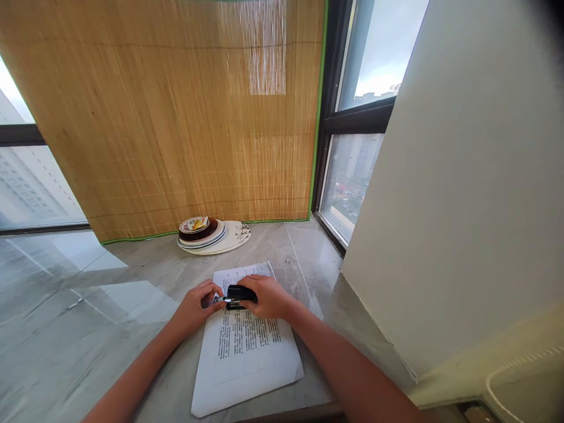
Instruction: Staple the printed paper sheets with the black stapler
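A black stapler [239, 294] with a shiny metal front sits over a stack of printed white paper [247, 346] on the grey marble sill. My right hand [268, 296] wraps round the stapler's back end, fingers closed on it. My left hand [196, 305] pinches the metal front end from the left, fingers curled. Both hands rest over the upper half of the paper.
A stack of patterned plates [214, 236] stands at the back by a bamboo blind [176, 117]. A window [352, 176] lies to the right, and a white wall [462, 205] juts in at the right. The sill's front edge runs just below the paper.
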The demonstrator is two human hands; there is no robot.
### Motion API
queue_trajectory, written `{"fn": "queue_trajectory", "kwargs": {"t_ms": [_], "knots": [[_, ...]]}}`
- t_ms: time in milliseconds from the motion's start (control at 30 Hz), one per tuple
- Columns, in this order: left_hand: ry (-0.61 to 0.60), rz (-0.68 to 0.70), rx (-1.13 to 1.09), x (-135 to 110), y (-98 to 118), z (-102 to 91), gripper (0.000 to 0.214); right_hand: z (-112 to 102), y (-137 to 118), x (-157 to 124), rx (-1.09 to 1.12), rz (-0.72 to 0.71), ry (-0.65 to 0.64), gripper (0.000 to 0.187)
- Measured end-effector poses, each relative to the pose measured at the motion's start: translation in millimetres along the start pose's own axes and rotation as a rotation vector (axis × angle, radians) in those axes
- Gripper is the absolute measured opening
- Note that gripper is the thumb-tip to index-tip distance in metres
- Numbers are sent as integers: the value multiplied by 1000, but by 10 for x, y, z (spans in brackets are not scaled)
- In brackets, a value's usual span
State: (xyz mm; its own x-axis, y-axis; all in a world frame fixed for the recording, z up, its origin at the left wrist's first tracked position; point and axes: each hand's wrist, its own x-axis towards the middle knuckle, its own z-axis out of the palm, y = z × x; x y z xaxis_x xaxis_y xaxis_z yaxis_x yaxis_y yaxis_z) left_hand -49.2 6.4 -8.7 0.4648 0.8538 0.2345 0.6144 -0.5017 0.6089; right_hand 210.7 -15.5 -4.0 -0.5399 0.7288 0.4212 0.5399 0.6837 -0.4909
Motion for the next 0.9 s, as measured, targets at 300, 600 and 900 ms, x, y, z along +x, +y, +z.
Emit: {"fn": "queue_trajectory", "kwargs": {"t_ms": [300,600,900], "knots": [[67,138,16,-44,8,-71,21,51,42,-2,40,9,36,36],[-11,239,-123,-90,-66,-123,13,-86,238,-40,263,-44,71,36],[-3,189,-85,-38,52,58,11,28,-138,-62,193,-172,-6,35]]}}
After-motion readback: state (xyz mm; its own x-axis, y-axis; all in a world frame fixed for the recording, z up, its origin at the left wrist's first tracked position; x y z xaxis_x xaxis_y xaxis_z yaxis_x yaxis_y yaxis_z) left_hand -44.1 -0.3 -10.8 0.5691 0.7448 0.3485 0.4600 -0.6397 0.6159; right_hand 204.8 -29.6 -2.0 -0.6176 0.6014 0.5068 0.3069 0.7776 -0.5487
